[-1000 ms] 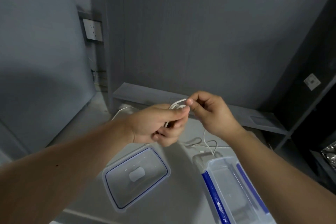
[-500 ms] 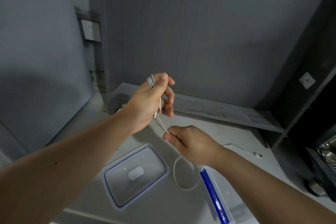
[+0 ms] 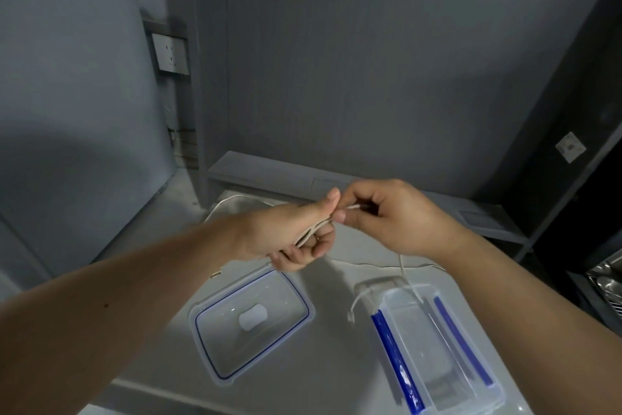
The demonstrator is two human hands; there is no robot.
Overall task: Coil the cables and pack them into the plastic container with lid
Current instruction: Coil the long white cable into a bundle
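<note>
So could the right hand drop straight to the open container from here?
Probably yes: the right hand hovers just behind the open container, nothing between, though it pinches the white cable with the left hand.

Both forearms reach forward, hands meeting at centre. Left hand [image 3: 286,233]: fingers curled closed, thumb extended toward the right hand. Right hand [image 3: 390,216]: knuckles up, pinch grip, thumb and forefinger closed, tips touching the left thumb.
</note>
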